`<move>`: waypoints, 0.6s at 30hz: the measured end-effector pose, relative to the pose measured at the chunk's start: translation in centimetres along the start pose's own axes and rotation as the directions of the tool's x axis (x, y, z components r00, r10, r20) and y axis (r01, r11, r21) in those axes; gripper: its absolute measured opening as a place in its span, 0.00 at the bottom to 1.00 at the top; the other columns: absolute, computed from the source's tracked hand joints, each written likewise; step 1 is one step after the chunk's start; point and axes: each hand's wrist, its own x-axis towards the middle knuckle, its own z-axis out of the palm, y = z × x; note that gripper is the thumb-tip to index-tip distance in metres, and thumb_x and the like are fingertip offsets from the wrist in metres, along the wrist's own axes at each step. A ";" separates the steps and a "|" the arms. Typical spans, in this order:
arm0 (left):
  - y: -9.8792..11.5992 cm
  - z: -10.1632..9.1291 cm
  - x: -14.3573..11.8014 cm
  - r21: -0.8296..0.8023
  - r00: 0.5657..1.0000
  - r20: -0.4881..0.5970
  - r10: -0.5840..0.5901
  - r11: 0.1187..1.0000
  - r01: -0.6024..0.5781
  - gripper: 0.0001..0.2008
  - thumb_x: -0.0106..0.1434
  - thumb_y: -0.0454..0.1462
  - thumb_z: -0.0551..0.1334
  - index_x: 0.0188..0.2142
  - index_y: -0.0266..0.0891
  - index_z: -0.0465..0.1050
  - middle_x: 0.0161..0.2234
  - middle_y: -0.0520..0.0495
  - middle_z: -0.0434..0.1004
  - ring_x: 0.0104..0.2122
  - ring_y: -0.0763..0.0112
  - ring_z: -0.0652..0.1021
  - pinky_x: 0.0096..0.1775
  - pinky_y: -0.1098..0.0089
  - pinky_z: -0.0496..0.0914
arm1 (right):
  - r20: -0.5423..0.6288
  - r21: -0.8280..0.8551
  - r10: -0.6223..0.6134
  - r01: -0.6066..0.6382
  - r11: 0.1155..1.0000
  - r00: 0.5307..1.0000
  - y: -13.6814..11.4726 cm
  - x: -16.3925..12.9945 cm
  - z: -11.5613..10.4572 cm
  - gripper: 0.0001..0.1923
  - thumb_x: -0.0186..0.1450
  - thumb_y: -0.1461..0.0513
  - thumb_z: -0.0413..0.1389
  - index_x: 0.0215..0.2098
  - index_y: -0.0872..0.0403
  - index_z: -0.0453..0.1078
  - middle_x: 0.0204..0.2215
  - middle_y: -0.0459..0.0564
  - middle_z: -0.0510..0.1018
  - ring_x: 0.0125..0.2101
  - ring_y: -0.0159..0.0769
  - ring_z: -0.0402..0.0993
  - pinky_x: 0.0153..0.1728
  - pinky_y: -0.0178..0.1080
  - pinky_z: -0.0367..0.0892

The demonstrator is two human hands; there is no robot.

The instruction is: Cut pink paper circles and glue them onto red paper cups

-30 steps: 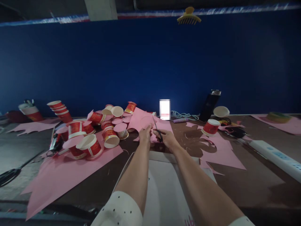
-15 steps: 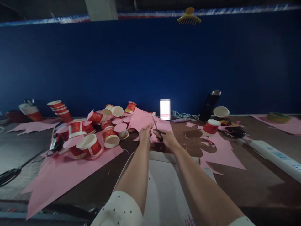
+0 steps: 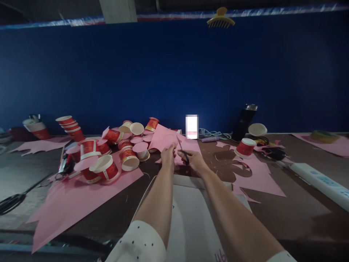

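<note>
The left fingers point(image 3: 171, 148) pinch a pink sheet point(image 3: 161, 137); the right fingers point(image 3: 189, 153) grip scissors point(image 3: 185, 155), the blades over the sheet, just beside the left fingers. Red cups point(image 3: 105, 168) crowd the table point(image 3: 272, 222) to the left, some upright, some on their sides, several with pink discs point(image 3: 140, 147) at their ends. To the right, another red cup point(image 3: 244, 149) stands near a dark flask point(image 3: 243, 123), cut scraps point(image 3: 261, 180) and a power strip point(image 3: 321, 183).

a dark flask point(image 3: 243, 123) with a silvery top point(image 3: 251, 107) stands before the blue panel point(image 3: 174, 72). a purple tube point(image 3: 210, 139) lies beside a pale tangled cord point(image 3: 223, 136). a white power strip point(image 3: 320, 182) rests on the brown worktop point(image 3: 286, 222), with a roll of tape point(image 3: 324, 137) farther back. a yellow claw clip point(image 3: 220, 16) shows at the panel's top edge.
</note>
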 end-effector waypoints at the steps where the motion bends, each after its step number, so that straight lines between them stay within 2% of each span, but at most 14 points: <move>1: 0.0 0.0 0.0 -0.003 1.000 -0.004 0.001 1.000 -0.001 0.18 0.40 0.42 0.71 0.26 0.32 0.70 0.22 0.53 0.69 0.17 0.85 0.63 0.20 0.79 0.57 | 0.003 -0.002 -0.001 0.001 1.000 1.000 0.0 0.0 0.0 0.27 0.46 0.51 0.66 0.40 0.58 0.77 0.18 0.42 0.67 0.20 0.26 0.60 0.24 0.33 0.60; 8: -0.3 -0.1 0.4 -0.042 1.000 -0.007 -0.011 0.999 0.010 0.18 0.41 0.43 0.71 0.26 0.33 0.69 0.21 0.53 0.69 0.17 0.85 0.63 0.20 0.78 0.57 | 0.003 -0.016 -0.014 0.014 1.000 1.000 0.1 -0.1 0.2 0.24 0.48 0.52 0.66 0.39 0.58 0.77 0.18 0.42 0.67 0.20 0.26 0.60 0.22 0.32 0.58; 15: -0.3 -0.1 0.3 0.065 1.000 -0.017 -0.011 0.998 0.012 0.18 0.42 0.44 0.72 0.24 0.33 0.69 0.16 0.57 0.63 0.16 0.83 0.64 0.21 0.77 0.59 | 0.013 -0.010 -0.031 0.031 0.999 0.999 0.2 -0.1 0.1 0.27 0.48 0.51 0.65 0.41 0.58 0.76 0.19 0.43 0.68 0.19 0.25 0.61 0.21 0.32 0.57; 18: -0.3 -0.1 0.2 0.105 1.000 -0.008 -0.009 0.994 0.010 0.18 0.42 0.44 0.71 0.24 0.33 0.69 0.16 0.56 0.64 0.16 0.83 0.64 0.22 0.77 0.60 | -0.003 0.011 -0.042 0.042 0.999 0.999 0.4 0.1 0.0 0.28 0.47 0.50 0.66 0.41 0.58 0.76 0.20 0.43 0.68 0.20 0.26 0.62 0.23 0.32 0.59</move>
